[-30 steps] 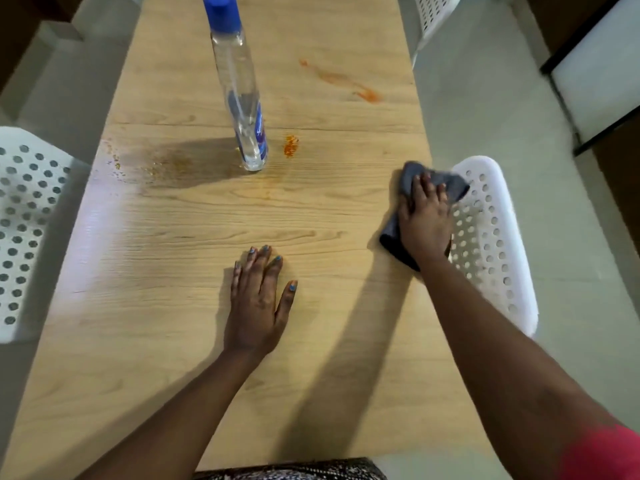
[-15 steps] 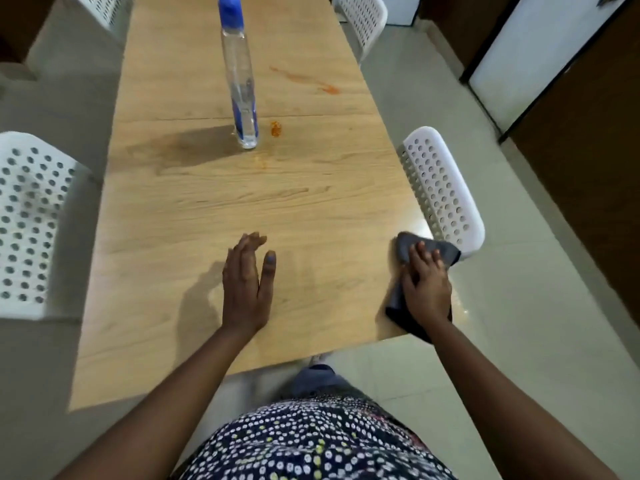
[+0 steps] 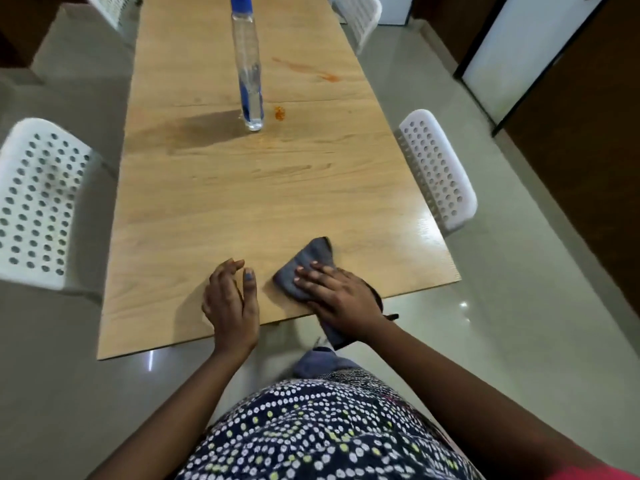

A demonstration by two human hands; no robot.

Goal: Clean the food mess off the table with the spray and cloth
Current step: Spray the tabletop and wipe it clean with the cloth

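A grey cloth (image 3: 310, 259) lies at the near edge of the wooden table (image 3: 242, 188), part of it hanging over the edge. My right hand (image 3: 337, 297) presses flat on the cloth with straight fingers. Just left of it, my left hand (image 3: 232, 303) rests at the table's edge with loosely curved fingers and holds nothing. A tall clear spray bottle (image 3: 249, 74) with a blue top stands upright further up the table. An orange food blob (image 3: 280, 113) sits beside the bottle's base, and an orange smear (image 3: 308, 69) runs across the far right of the tabletop.
White perforated chairs stand around the table: one on the left (image 3: 38, 202), one on the right (image 3: 436, 168), another at the far right (image 3: 360, 15). A dark shadow or wet patch (image 3: 187, 129) lies left of the bottle. My patterned clothing (image 3: 311, 431) fills the bottom.
My right hand has drawn the cloth from the table's right edge down and leftward along the near edge. My left hand has slid back toward the near edge. The view has pulled back from the table.
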